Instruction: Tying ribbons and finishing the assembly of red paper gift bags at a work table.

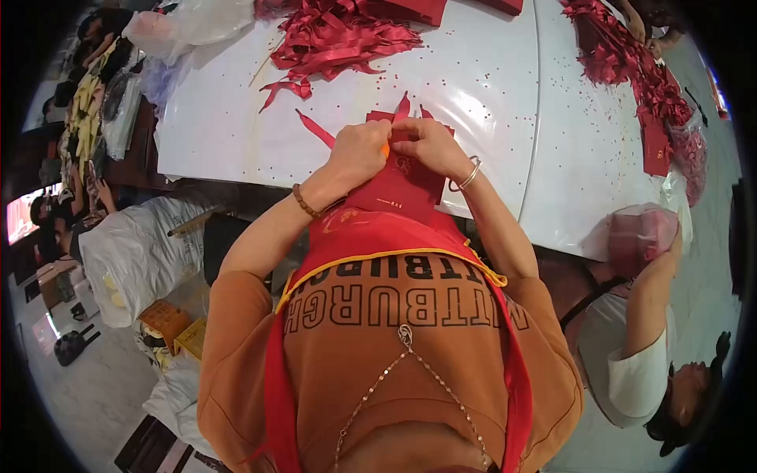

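Both my hands meet at the near edge of a white table point(489, 87). They grip the top of a flat dark red paper bag point(404, 183) that stands upright against my chest. My left hand point(359, 152) pinches its upper left edge, with a small orange thing showing between my fingers. My right hand point(430, 146), with a silver bangle on the wrist, holds the upper right edge. Red ribbon ends point(404, 106) stick up from the bag's top, and one loose ribbon strip point(315, 128) lies just left of my hands.
A heap of red ribbons point(335, 35) lies at the table's far side and another heap point(631, 67) runs along its right edge. A person at the lower right holds a clear bag of red pieces point(640, 236). White sacks point(138, 256) and boxes sit on the floor at left.
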Available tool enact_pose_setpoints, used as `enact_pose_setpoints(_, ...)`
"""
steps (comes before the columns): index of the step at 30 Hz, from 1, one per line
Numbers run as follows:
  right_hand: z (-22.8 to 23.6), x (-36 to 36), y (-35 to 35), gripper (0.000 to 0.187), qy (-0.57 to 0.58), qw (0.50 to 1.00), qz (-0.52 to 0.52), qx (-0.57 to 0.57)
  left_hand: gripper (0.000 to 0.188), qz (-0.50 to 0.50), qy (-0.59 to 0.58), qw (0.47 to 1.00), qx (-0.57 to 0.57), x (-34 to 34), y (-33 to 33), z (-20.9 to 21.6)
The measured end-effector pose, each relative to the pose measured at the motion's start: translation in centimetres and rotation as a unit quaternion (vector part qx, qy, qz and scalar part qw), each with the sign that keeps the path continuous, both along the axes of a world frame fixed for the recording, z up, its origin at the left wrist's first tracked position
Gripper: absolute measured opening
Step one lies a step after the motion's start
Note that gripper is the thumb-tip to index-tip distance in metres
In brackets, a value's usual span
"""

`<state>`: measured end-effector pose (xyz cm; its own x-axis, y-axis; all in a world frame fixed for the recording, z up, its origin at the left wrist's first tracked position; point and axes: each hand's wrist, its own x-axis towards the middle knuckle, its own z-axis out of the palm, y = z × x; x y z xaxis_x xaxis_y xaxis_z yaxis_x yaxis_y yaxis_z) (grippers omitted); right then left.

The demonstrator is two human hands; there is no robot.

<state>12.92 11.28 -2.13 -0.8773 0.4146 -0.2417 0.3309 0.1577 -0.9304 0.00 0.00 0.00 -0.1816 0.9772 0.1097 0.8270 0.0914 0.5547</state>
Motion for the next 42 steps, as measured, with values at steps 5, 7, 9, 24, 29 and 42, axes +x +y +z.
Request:
enact_pose_setpoints(5,-0.8,0.7,-0.6,0.038,-0.027,1.000,-0.006,0.007,0.005,0.030,-0.057,0.998,-0.012,0.9,-0.2,0.0)
enact_pose_setpoints(7,0.0,0.6,-0.4,0.038,-0.031,0.999,0.000,0.013,0.005,0.047,-0.111,0.992,-0.039,0.0,-0.2,0.7)
enact_pose_setpoints(9,0.0,0.6,-0.4,0.038,-0.034,0.999,0.006,0.018,0.004,0.062,-0.163,0.982,-0.067,-0.1,-0.2,0.6)
enact_pose_setpoints(24,0.6,0.5,-0.8,0.038,-0.065,0.994,0.006,0.086,0.011,0.055,-0.141,0.989,-0.004,0.5,-0.5,-1.0)
enact_pose_setpoints(29,0.5,1.1,-0.8,0.039,-0.074,0.996,-0.017,0.048,0.011,0.103,-0.218,0.970,-0.018,0.4,-1.0,-0.8)
enact_pose_setpoints(42,0.8,0.6,-1.5,0.031,-0.079,0.991,-0.005,0.104,0.011,-0.003,0.003,1.000,0.029,1.0,-0.3,-0.5)
